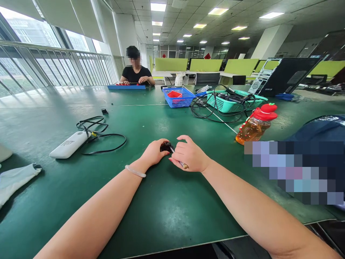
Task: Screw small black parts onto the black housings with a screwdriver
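Note:
Above the green table point(164, 201), my left hand point(153, 153) is closed round a small black part point(165, 146), its thumb and fingers on either side. What kind of part it is I cannot make out. My right hand point(191, 154) grips a slim, pen-like tool point(184, 165) with a brownish rear end. The tool's pale, thin front reaches the black part, and its tip is too small to see clearly. My right index finger is raised and curved. A pale bracelet point(135, 171) circles my left wrist.
Left lie a white power bank point(70, 145) and a black cable point(114, 135). Ahead stand a blue basket point(179, 102) and a teal basket point(226, 105) with tangled cables. An orange-filled bottle point(253, 129) is at right, near dark fabric point(320, 131). A person point(137, 73) sits opposite.

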`<state>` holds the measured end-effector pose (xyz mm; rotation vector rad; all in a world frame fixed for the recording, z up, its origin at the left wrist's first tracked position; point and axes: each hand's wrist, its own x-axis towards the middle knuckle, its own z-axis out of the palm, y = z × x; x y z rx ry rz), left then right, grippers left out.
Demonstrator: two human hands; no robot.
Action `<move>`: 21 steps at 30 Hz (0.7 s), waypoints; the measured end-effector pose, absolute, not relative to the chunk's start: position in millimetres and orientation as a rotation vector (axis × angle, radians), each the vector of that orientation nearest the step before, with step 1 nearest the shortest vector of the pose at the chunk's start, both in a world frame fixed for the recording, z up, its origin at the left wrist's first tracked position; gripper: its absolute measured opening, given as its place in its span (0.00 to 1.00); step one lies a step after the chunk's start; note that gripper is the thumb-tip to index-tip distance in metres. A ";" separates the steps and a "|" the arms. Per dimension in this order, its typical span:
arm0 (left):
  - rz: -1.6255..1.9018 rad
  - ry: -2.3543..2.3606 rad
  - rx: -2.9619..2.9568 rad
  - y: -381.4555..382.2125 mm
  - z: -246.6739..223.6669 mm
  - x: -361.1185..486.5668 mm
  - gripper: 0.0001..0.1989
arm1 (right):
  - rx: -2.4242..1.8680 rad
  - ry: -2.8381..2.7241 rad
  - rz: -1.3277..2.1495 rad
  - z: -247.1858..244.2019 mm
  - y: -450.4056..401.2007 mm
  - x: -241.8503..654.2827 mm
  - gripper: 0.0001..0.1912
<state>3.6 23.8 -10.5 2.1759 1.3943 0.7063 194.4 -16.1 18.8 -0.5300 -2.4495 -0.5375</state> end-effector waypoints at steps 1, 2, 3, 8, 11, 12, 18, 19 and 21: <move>0.707 1.399 2.175 23.7 -10.4 3.6 0.22 | -0.532 -2.445 -0.545 19.0 -15.5 194.5 0.15; 0.706 1.405 2.178 23.6 -10.3 3.6 0.21 | -0.538 -2.435 -0.551 19.3 -14.8 194.9 0.15; 0.706 1.406 2.184 23.4 -10.1 3.7 0.21 | -0.546 -2.422 -0.559 19.8 -14.2 195.6 0.15; 0.711 1.390 2.227 22.6 -8.1 3.8 0.17 | -0.571 -2.382 -0.558 22.4 -16.2 198.4 0.16; 0.700 1.394 2.252 22.2 -6.8 3.9 0.17 | -0.539 -2.437 -0.518 22.5 -20.1 196.0 0.17; 0.696 1.391 2.258 22.1 -6.6 4.0 0.18 | -0.520 -2.453 -0.519 22.0 -21.0 194.5 0.16; 0.695 1.403 2.241 22.4 -7.4 4.6 0.17 | -0.462 -2.436 -0.633 18.0 -19.2 188.1 0.17; 0.696 1.402 2.237 22.5 -7.7 4.6 0.17 | -0.456 -2.427 -0.644 17.7 -18.6 188.1 0.17; 0.700 1.404 2.232 22.6 -8.2 4.5 0.18 | -0.448 -2.409 -0.663 17.5 -18.0 188.5 0.16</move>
